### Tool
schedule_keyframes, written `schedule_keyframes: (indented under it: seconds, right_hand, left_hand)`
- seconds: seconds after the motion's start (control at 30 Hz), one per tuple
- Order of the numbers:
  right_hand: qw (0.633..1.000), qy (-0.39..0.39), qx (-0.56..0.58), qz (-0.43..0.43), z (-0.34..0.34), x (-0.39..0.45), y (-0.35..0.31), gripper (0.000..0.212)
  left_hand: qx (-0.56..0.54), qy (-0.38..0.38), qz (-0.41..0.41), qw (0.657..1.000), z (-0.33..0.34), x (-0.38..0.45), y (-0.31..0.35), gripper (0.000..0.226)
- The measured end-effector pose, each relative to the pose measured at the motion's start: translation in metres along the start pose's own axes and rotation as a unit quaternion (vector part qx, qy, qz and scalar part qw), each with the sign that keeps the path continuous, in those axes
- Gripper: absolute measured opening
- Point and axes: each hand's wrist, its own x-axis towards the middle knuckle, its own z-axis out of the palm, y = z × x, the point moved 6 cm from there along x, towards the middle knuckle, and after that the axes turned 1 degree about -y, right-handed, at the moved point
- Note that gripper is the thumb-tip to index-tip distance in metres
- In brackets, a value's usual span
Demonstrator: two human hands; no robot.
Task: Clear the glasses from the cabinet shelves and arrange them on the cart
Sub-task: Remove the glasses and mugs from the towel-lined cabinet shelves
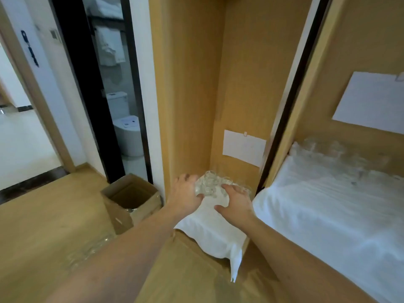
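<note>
A tall wooden cabinet (192, 84) fills the view, with a bathroom doorway (113, 95) to its left and wood flooring below. Its narrow shelf is lined with a white cloth (216, 228); a wider cloth-covered shelf (328, 211) lies to the right, with blurred glassware at its back. An open cardboard box (131, 197) stands on the floor just beside the cabinet. A cluster of clear glasses (215, 184) sits at the back of the narrow shelf. The left hand (185, 193) curls against the cluster's left side; the right hand (235, 204) rests on it, fingers spread, grip released. Glass is likely light, rigid, slippery and breakable; hold each by its wall.
</note>
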Motion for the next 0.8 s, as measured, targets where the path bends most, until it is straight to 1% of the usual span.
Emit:
schedule_keyframes:
  seconds: [0.2,0.37,0.57,0.7,0.8]
  right_hand:
    - [0.998,-0.059,0.005,-0.010,0.044,0.061,-0.020,0.074]
    - [0.997,-0.077,0.012,0.000,0.066,0.111,-0.016,0.074]
    - [0.994,-0.104,0.010,0.025,0.088,0.153,0.002,0.076]
    - [0.993,-0.108,0.015,0.055,0.097,0.180,0.009,0.077]
    - [0.990,-0.114,0.018,0.075,0.104,0.202,0.010,0.076]
  left_hand:
    - [0.012,-0.010,-0.042,0.999,0.006,0.042,-0.045,0.061]
    - [0.013,-0.022,-0.075,0.997,0.021,0.088,-0.070,0.065]
    - [0.030,-0.049,-0.066,0.996,0.049,0.140,-0.077,0.065]
    - [0.044,-0.100,-0.028,0.994,0.069,0.165,-0.080,0.068]
    - [0.038,-0.126,-0.026,0.991,0.081,0.188,-0.093,0.070]
